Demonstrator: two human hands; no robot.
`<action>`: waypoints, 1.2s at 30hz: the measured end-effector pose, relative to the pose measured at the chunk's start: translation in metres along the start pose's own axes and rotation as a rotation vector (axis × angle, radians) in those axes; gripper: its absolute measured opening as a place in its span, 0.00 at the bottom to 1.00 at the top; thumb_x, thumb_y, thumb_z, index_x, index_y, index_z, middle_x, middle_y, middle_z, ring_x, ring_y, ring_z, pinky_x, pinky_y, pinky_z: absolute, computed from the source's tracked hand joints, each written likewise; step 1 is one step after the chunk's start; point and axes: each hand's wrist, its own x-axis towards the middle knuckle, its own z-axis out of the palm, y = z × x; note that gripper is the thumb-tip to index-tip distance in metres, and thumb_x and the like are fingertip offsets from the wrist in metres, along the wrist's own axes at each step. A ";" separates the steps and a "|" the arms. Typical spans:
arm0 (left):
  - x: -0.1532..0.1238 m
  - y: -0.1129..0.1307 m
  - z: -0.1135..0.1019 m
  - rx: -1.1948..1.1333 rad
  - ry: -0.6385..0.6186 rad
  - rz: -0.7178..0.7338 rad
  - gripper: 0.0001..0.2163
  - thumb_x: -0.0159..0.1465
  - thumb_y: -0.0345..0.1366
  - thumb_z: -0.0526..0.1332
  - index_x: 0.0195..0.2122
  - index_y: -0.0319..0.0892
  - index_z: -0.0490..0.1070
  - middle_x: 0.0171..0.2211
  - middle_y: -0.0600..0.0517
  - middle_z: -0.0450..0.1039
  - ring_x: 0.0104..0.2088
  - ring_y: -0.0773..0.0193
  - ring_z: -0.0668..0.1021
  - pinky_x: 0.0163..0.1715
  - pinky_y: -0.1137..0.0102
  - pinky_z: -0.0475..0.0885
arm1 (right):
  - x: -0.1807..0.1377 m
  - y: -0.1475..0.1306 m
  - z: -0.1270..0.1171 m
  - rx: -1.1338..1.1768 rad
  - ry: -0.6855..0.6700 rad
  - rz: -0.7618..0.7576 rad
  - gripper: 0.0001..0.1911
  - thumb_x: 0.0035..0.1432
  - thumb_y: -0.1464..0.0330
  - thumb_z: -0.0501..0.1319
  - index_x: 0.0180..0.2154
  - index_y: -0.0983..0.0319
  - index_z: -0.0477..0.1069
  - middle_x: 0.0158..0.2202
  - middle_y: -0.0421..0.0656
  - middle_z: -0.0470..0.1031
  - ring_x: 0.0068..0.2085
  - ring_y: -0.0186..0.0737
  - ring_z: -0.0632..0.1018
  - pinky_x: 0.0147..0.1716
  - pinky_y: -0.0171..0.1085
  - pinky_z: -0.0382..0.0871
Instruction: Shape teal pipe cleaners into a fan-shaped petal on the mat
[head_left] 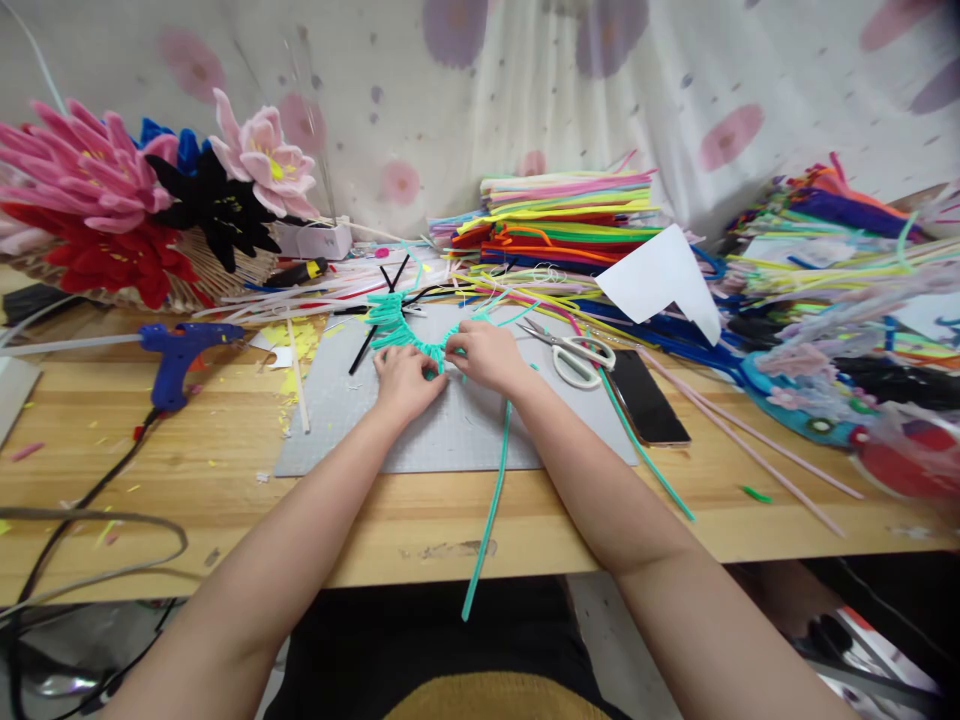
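Note:
A curved, fringed piece of bent turquoise pipe cleaners (388, 318) lies over the grey cutting mat (337, 430). My left hand (407, 382) grips its near lower edge, thumb and fingers closed together. Just to the right, my right hand (485, 354) pinches the piece's right end, its fingertips close to the left thumb. A long turquoise pipe cleaner (496, 490) runs from below my right hand over the table's front edge. Black pipe cleaner lengths (363, 350) stick out at the fringed piece's left. White-handled scissors (576, 360) lie right of my right hand.
A blue glue gun (184, 355) with its cord rests at left, below pipe-cleaner flowers (112, 190). A black phone (649, 398) lies beside the mat. Coloured pipe cleaner bundles (562, 215) and a cut white paper (660, 280) are behind. Bagged items (907, 440) sit at far right.

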 end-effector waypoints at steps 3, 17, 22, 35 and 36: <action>0.000 0.001 -0.001 0.011 0.007 0.009 0.10 0.54 0.44 0.59 0.27 0.45 0.74 0.35 0.48 0.71 0.45 0.51 0.67 0.49 0.54 0.54 | 0.001 -0.001 0.003 -0.084 0.009 -0.091 0.11 0.57 0.69 0.54 0.33 0.61 0.76 0.36 0.47 0.71 0.40 0.42 0.67 0.32 0.37 0.55; -0.002 -0.001 -0.001 -0.006 0.053 0.032 0.11 0.52 0.46 0.62 0.23 0.44 0.72 0.33 0.49 0.70 0.45 0.52 0.67 0.51 0.56 0.51 | 0.007 0.010 0.014 0.139 -0.015 -0.265 0.08 0.55 0.73 0.57 0.30 0.63 0.74 0.33 0.45 0.67 0.37 0.39 0.64 0.38 0.36 0.56; -0.002 -0.009 -0.010 -0.098 0.013 0.082 0.10 0.51 0.43 0.63 0.31 0.44 0.69 0.36 0.51 0.71 0.44 0.55 0.69 0.50 0.58 0.54 | 0.008 0.019 0.024 0.391 -0.021 -0.157 0.05 0.54 0.73 0.58 0.32 0.64 0.72 0.33 0.43 0.68 0.38 0.37 0.67 0.41 0.36 0.57; 0.001 -0.019 -0.016 -0.150 -0.056 0.127 0.08 0.50 0.34 0.59 0.32 0.44 0.63 0.32 0.53 0.71 0.38 0.58 0.71 0.45 0.61 0.58 | 0.005 0.009 0.031 0.242 0.019 -0.206 0.05 0.56 0.72 0.55 0.34 0.63 0.70 0.34 0.44 0.70 0.38 0.40 0.66 0.41 0.37 0.57; 0.001 -0.019 -0.016 -0.160 -0.055 0.123 0.08 0.50 0.33 0.59 0.32 0.44 0.63 0.33 0.53 0.71 0.38 0.59 0.71 0.46 0.61 0.58 | 0.005 0.007 0.032 0.240 0.015 -0.204 0.05 0.56 0.72 0.56 0.34 0.63 0.70 0.34 0.44 0.70 0.38 0.40 0.66 0.41 0.37 0.57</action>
